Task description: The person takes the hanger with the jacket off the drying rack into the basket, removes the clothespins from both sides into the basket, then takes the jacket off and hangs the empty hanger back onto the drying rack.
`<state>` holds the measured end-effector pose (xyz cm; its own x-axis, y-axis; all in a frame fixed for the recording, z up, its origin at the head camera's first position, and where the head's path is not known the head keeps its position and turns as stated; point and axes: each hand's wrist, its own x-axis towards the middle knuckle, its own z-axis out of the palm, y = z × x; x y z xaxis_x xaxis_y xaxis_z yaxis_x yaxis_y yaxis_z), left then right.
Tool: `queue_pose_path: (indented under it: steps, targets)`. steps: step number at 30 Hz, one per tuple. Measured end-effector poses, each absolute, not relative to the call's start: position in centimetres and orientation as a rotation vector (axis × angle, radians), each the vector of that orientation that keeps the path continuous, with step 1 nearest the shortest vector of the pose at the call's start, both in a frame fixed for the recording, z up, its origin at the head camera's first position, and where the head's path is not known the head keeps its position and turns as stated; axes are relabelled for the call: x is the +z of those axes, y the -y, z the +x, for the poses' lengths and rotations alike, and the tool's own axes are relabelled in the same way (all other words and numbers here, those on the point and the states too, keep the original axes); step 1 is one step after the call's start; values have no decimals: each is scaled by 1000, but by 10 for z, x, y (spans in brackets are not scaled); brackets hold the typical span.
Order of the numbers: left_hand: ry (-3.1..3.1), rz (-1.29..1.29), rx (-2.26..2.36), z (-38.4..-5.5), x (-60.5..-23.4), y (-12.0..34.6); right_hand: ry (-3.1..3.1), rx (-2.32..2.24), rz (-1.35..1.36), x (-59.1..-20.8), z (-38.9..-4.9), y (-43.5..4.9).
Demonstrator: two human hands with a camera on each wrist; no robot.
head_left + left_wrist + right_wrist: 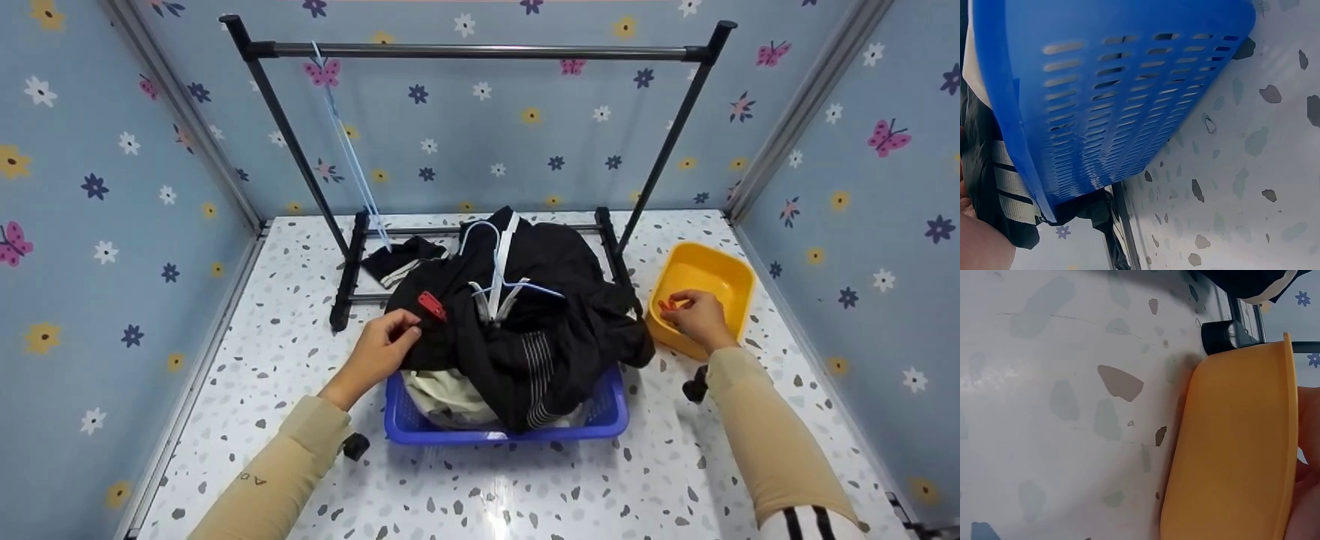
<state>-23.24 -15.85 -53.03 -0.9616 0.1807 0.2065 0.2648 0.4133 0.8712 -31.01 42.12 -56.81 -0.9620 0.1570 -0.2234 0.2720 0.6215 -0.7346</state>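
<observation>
My left hand (382,346) is at the left side of a heap of black clothes (480,337), pinching a fold of black garment between thumb and fingers. Just beyond its fingertips a red clothespin (432,306) sits on the cloth. In the left wrist view, most of this hand (979,242) is out of frame. Over the yellow bin (739,300), my right hand (701,321) holds a small red clothespin (667,305). The bin's wall (1230,450) hides much of that hand in the right wrist view. A light blue hanger (496,255) and a white one lie on the heap.
The clothes fill a blue basket (510,435), with pale cloth (450,397) inside. Behind it stands a black clothes rack (480,51), a blue hanger (349,150) hooked at its left. A black cloth (405,259) lies by the rack's base. Patterned walls enclose the speckled floor (300,247).
</observation>
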Motion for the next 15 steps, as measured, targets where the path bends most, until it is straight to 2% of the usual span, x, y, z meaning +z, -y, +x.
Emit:
queue_pose_path:
  steps: [15]
  targets:
    - [2567,-406,-1635,-229,-530,160,-2762,-1013,240,-569,-318,-424]
